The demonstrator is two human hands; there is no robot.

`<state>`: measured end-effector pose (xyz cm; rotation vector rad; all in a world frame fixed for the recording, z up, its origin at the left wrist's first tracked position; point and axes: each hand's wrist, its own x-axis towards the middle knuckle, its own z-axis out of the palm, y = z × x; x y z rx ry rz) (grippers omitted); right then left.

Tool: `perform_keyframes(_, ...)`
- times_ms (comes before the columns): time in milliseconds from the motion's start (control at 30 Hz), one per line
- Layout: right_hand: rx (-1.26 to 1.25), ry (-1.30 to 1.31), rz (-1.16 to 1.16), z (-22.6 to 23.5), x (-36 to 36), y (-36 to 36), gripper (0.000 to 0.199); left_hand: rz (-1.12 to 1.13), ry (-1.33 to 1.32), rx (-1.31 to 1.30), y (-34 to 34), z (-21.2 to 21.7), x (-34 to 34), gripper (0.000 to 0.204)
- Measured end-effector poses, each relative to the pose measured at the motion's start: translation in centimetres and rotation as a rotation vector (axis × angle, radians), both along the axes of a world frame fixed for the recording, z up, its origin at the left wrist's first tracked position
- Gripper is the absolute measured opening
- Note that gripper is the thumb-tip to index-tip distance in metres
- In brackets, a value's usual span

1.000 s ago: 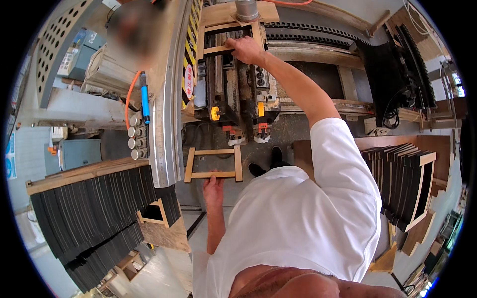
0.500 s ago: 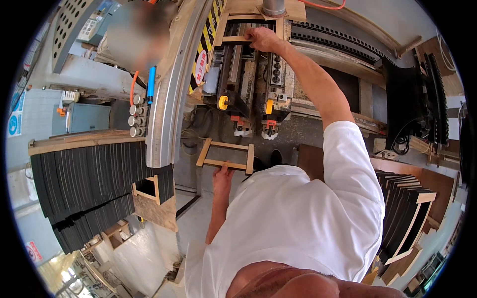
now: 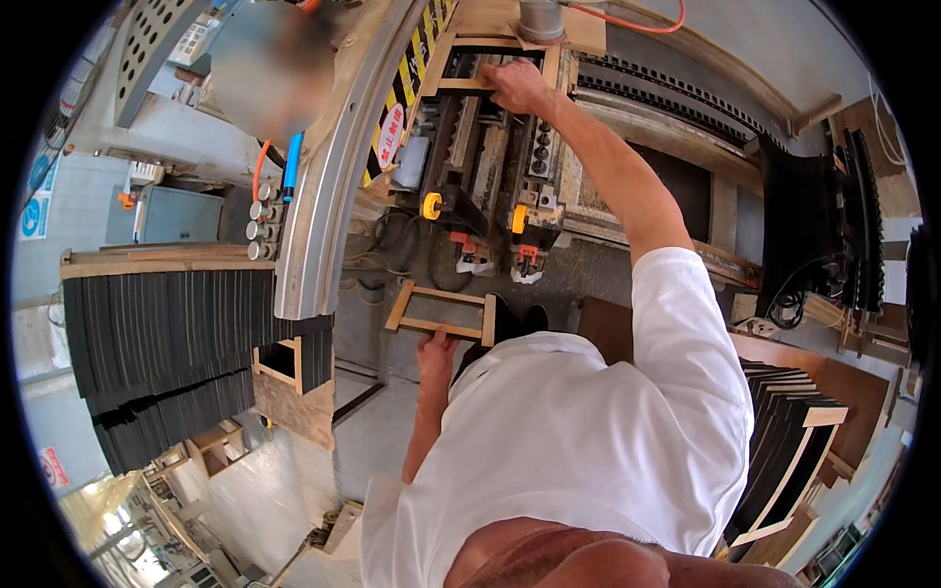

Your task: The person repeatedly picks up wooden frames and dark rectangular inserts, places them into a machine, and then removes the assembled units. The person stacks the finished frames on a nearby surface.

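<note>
A small rectangular wooden frame (image 3: 400, 306) hangs in my left hand (image 3: 436, 355), low by my left side; the fingers close on its near bar. My right arm stretches far forward over the machine. There, my right hand (image 3: 517, 84) has its fingers curled over the near bar of another wooden frame (image 3: 461, 84), which lies across the machine's rails (image 3: 470, 137) below a grey round duct (image 3: 541, 22). Its fingertips are partly hidden behind the hand and bar.
Dark panels or frames stand stacked at left (image 3: 167, 343); more dark frames with pale wooden edges (image 3: 784, 441) lean at right. A long metal beam (image 3: 323, 216) runs beside the machine on my left. Two yellow knobs (image 3: 432, 205) face me. A blurred person (image 3: 274, 78) is beyond the beam.
The view has shifted slightly. Both hands keep their holds, the left on the lowered frame and the right on the frame at the machine, with little visible movement.
</note>
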<state>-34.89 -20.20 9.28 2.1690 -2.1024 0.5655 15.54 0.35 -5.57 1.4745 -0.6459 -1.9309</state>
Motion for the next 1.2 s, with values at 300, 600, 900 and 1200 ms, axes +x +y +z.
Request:
perform_keyframes(300, 0.064, -0.04, -0.009, 0.0, 0.1, -0.5, 0.036, 0.027, -0.011, 0.036, 0.1, 0.6, -2.0, 0.022)
perform_keyframes(600, 0.186, -0.006, -0.011, 1.3, 0.4, -0.8, 0.043, 0.043, -0.064, -0.007, -0.6, 1.7, -2.4, 0.022)
perform_keyframes(900, 0.148, 0.011, 0.009, 2.2, 0.1, -0.2, 0.043, 0.224, -0.171, -0.177, -0.1, 3.4, 3.0, 0.023)
perform_keyframes(1200, 0.156, -0.04, -0.038, 2.1, 1.7, -0.4, 0.04, 0.412, -0.197, -0.395, 1.5, 9.2, 16.1, 0.025)
